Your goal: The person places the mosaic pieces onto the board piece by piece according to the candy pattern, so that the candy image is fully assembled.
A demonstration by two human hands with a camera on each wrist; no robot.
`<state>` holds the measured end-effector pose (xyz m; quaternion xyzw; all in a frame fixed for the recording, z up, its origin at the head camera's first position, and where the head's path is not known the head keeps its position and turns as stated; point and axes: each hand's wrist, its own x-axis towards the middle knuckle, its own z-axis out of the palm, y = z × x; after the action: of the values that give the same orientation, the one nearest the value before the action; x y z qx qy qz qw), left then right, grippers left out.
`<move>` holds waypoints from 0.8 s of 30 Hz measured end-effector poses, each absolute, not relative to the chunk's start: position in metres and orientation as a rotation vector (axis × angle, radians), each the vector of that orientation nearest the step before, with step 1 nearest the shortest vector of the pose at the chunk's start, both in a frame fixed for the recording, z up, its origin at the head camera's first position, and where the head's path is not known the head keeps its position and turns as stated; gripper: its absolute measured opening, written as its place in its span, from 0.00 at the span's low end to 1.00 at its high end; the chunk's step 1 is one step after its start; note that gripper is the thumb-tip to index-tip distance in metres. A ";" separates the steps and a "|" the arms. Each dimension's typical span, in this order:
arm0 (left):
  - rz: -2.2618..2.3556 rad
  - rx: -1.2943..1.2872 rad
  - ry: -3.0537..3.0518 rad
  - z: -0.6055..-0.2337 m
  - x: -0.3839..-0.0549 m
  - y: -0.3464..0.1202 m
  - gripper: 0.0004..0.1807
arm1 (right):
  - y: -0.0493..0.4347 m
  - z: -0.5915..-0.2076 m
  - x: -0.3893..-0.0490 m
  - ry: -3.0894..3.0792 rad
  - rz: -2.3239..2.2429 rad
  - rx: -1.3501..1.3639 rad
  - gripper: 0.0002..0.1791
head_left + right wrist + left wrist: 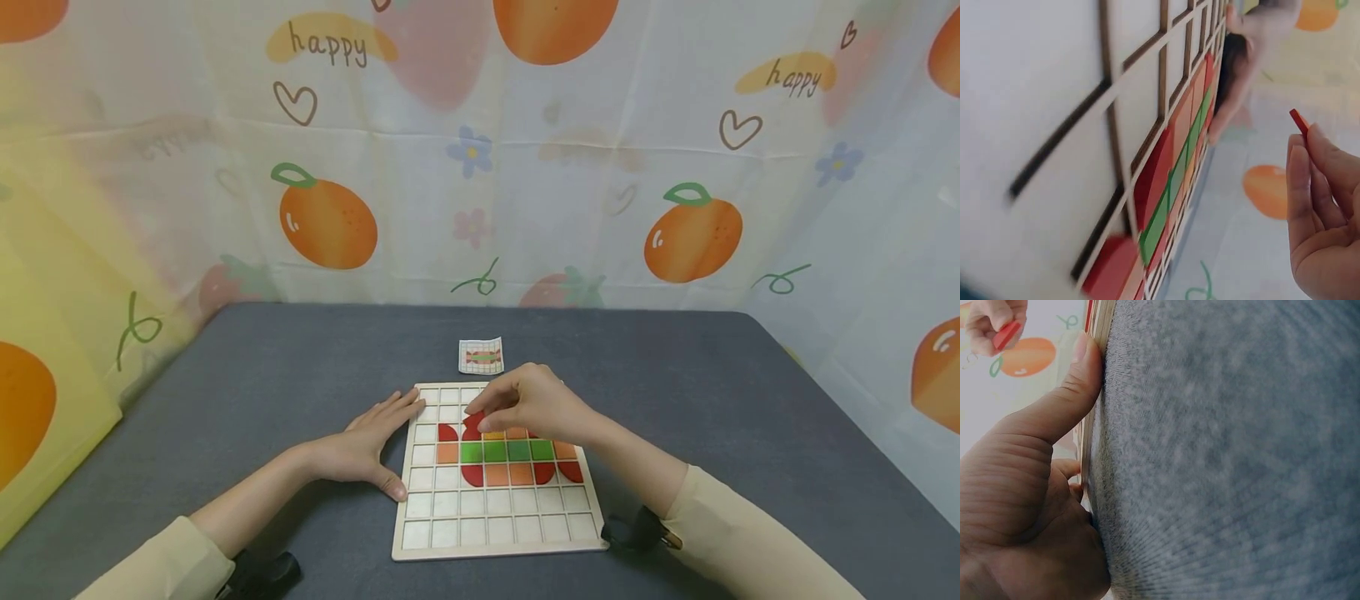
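A square wooden grid board (498, 547) lies on the table, its middle rows filled with red, peach, yellow and green tiles. My left hand (358, 448) rests along the board's left edge, fingers spread and thumb (1079, 378) touching the side. Over the board's upper left part, my right hand (536, 404) pinches a red tile (1299, 122) between thumb and fingertips. That tile is held above the grid in the right wrist view. Green tiles (495, 452) form a row across the middle. Part of the upper right of the board is hidden behind my right hand.
Just beyond the board lies a small pattern card (482, 367) with a coloured grid. The dark grey table (315, 358) stretches to both sides. A printed cloth (420, 225) hangs behind it.
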<state>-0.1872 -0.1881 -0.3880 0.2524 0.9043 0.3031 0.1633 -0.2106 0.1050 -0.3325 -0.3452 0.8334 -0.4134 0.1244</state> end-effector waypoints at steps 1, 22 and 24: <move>0.864 0.720 2.578 -0.388 -0.187 -0.188 0.67 | 0.101 -0.333 -0.210 2.422 -1.200 -1.010 0.10; 0.877 0.735 2.565 -0.386 -0.186 -0.188 0.67 | 0.065 -0.358 -0.204 2.352 -0.976 -1.153 0.08; 0.878 0.732 2.564 -0.387 -0.186 -0.188 0.67 | 0.065 -0.360 -0.204 2.348 -0.971 -1.157 0.08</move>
<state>-0.1864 -0.1881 -0.3866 0.2572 0.9006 0.3085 0.1662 -0.2039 0.0646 -0.3598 -0.4081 0.8282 -0.3425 0.1740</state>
